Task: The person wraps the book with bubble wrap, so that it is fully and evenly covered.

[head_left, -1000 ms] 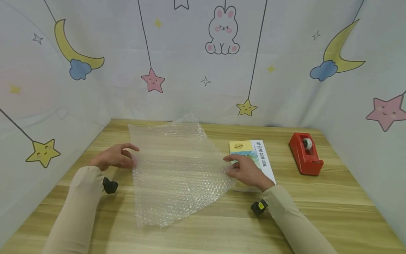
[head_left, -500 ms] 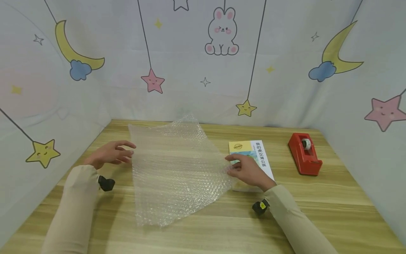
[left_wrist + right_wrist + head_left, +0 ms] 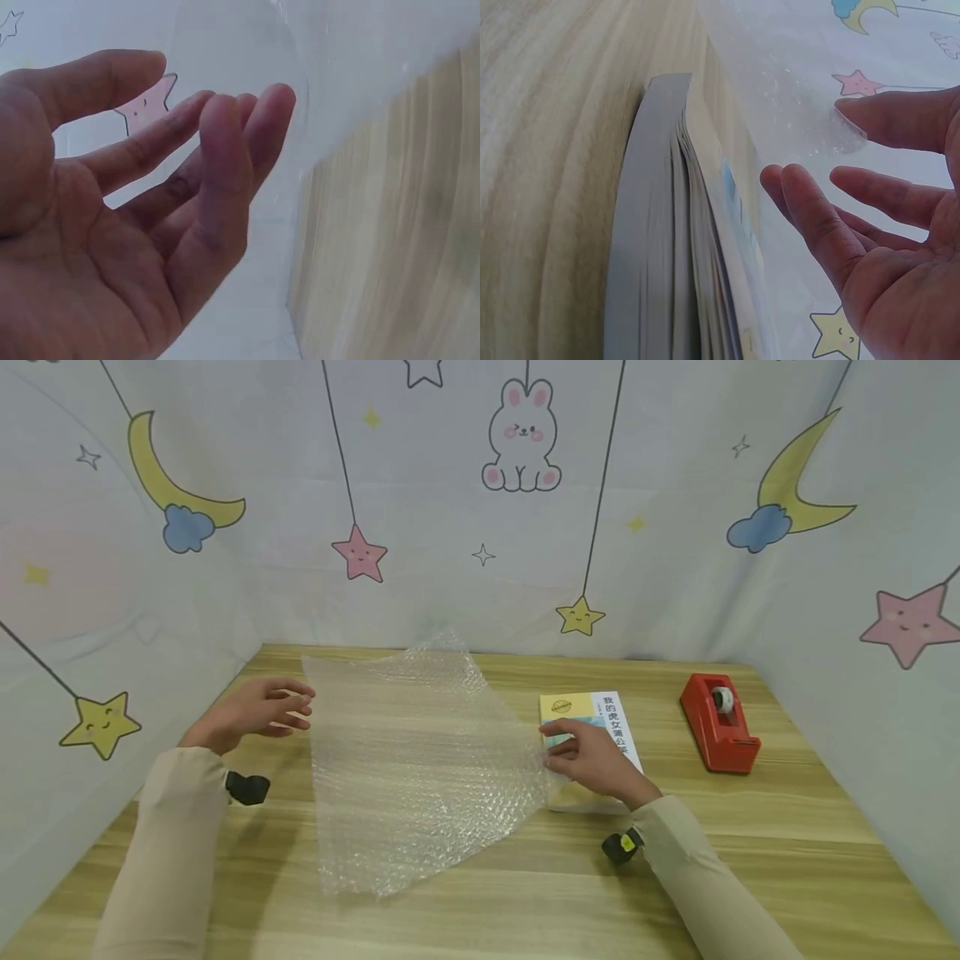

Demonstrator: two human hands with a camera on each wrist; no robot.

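A sheet of clear bubble wrap (image 3: pixel 427 768) lies across the middle of the wooden table, its far corner raised a little. At its left edge my left hand (image 3: pixel 255 708) hovers with loosely bent fingers, and the left wrist view shows nothing between thumb and fingers (image 3: pixel 225 172). My right hand (image 3: pixel 592 762) is at the sheet's right corner, over the book (image 3: pixel 617 720). In the right wrist view the thumb (image 3: pixel 907 120) touches the bubble wrap's edge, while the other fingers stand relaxed and apart from it. The book's page edges (image 3: pixel 679 247) show below that hand.
Right of the book stands a red tape dispenser (image 3: pixel 722 724) with a roll of tape in it. White curtains (image 3: pixel 450 510) printed with stars, moons and a rabbit enclose the table (image 3: pixel 480 918) at the back and both sides.
My left hand has drawn away from the bubble wrap's left edge, to the left and slightly up, its fingers loosening. My right hand has shifted slightly right. Bubble wrap and book stay put.
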